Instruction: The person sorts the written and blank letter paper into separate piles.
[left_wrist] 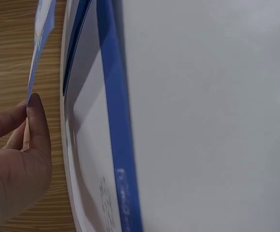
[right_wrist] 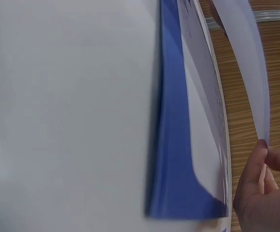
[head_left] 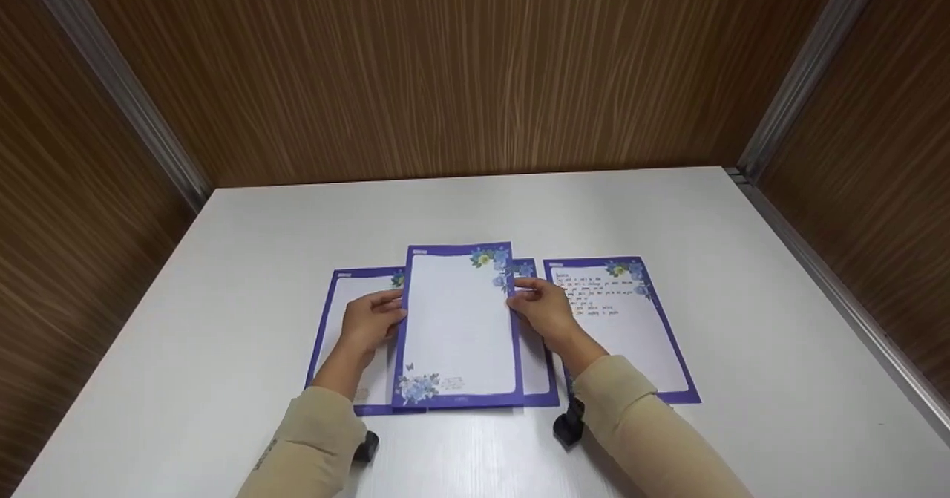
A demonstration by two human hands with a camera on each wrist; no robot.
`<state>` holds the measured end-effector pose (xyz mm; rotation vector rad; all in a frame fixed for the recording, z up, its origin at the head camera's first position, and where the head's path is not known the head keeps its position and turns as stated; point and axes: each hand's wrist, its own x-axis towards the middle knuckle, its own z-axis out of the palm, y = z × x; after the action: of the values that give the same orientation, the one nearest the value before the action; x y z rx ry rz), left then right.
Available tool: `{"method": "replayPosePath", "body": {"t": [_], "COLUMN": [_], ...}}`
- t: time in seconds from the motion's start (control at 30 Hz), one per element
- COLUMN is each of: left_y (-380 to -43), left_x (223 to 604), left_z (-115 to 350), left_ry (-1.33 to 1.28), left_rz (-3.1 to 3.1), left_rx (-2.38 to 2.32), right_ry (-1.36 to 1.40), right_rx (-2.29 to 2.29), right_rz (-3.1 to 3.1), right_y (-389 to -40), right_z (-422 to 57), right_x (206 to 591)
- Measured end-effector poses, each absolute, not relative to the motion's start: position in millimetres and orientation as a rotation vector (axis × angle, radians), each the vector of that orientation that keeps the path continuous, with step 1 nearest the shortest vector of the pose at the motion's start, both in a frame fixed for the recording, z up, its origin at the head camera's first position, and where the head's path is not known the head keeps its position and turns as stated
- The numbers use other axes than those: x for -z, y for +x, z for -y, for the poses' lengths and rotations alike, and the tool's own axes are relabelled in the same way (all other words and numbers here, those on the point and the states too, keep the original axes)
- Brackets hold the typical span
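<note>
L hand [head_left: 371, 321] & R hand [head_left: 545, 309] each pinch a side edge of a purple-bordered floral letter sheet [head_left: 460, 320], ctr of frame, raised above the white desk [head_left: 245, 275]. Under it, partly hidden, same border: blank LH sheet [head_left: 364, 284], just L of ctr, & mid sheet [head_left: 534, 364], just R of ctr. Handwritten sheet [head_left: 638, 342] lies further R. Wood-grain wall [head_left: 445, 75] across top of frame.

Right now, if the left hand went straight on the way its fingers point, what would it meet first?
The raised sheet, whose edge the left hand pinches; past that, probably the right hand at the opposite edge, though depth is unclear.
</note>
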<state>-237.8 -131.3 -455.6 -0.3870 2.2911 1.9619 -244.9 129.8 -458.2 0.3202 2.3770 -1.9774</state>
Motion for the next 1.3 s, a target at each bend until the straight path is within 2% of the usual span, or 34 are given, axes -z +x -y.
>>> {"method": "replayPosePath", "body": {"t": [1.3], "left_y": [-225], "left_x": [448], "left_z": [213], "left_ry": [-0.34], "left_rz": [-2.263], "left_rx": [-1.934], "right_ry": [0.221], "right_rx": [1.994], "right_rz": [-2.293], "right_y": [-244], "right_z": [-57], "right_x": [462]}}
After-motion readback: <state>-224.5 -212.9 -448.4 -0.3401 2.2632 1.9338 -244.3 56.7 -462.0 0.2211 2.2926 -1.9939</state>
